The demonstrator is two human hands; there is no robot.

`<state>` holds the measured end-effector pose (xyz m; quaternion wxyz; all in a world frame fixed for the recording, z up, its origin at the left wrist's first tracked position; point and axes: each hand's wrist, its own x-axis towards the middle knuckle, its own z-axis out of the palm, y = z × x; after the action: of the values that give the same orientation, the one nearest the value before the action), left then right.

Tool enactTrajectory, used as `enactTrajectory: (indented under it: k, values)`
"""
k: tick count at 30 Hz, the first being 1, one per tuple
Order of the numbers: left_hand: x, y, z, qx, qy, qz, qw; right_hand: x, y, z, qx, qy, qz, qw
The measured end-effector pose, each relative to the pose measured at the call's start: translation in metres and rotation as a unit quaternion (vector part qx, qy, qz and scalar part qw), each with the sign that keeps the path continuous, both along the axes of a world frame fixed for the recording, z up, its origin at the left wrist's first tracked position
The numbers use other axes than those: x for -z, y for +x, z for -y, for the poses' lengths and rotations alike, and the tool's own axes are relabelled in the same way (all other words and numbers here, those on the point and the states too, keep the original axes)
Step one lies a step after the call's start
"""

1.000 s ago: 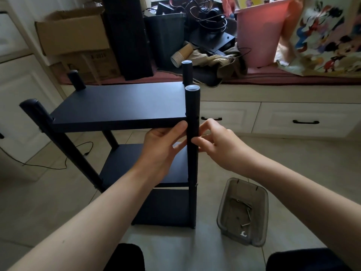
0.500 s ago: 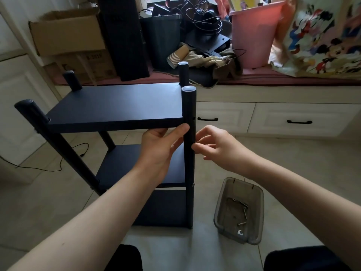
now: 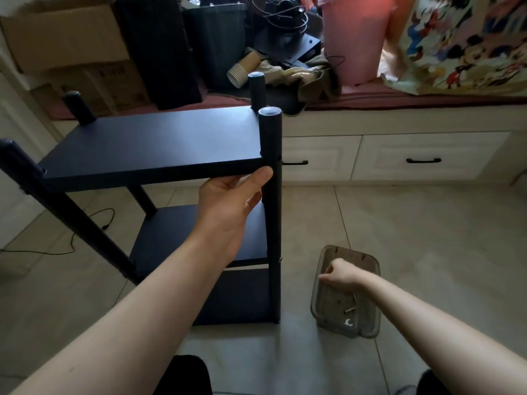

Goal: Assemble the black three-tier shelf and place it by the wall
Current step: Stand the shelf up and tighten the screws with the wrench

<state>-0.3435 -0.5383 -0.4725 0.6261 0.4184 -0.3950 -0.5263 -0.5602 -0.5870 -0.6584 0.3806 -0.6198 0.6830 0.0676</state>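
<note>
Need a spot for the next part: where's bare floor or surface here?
Bare tile lies right of the clear bin, out toward the white drawers. The top shelf board is bare too. Crowded: the window bench with boxes, cups and a pink bucket; the right hand fills the bin.

One head-worn wide-angle view looks forward and steeply down from above the person's forearms. The black shelf (image 3: 154, 149) stands close at left centre, the tiled floor (image 3: 427, 252) fills the lower frame, and a window seat (image 3: 399, 121) crosses the top.
</note>
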Motion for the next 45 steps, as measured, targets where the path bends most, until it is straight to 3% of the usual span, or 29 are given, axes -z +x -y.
enactTrajectory:
  k: [8, 16, 25, 31, 35, 39, 41, 45]
  values:
    - [-0.001, 0.003, 0.0, 0.021, -0.01, 0.009, 1.0, 0.089, 0.012, -0.036, -0.002, 0.063, -0.045, 0.997]
    - [-0.003, 0.003, -0.002, 0.022, 0.0, 0.018, 1.0, 0.101, 0.015, -0.05, -0.07, 0.042, -0.035, 0.996]
    - [-0.004, 0.003, -0.006, 0.017, 0.007, 0.019, 1.0, 0.113, 0.019, -0.063, -0.09, 0.187, 0.039, 0.977]
    - [-0.006, 0.002, -0.008, 0.016, 0.01, 0.024, 1.0, 0.135, 0.007, -0.059, -0.027, 0.07, -0.033, 0.997]
    - [-0.004, 0.005, -0.007, 0.027, 0.006, 0.026, 0.999, 0.157, 0.003, -0.065, 0.007, 0.071, -0.054, 0.996]
    - [-0.003, 0.006, -0.005, 0.033, 0.003, 0.032, 0.999, 0.183, 0.003, -0.068, -0.039, 0.026, -0.079, 0.996]
    - [-0.003, 0.006, -0.005, 0.037, 0.003, 0.036, 0.999, 0.193, 0.002, -0.067, -0.12, -0.009, -0.129, 0.984]
    - [-0.003, 0.007, -0.006, 0.038, 0.009, 0.043, 0.998, 0.209, -0.002, -0.073, -0.1, -0.047, -0.13, 0.985]
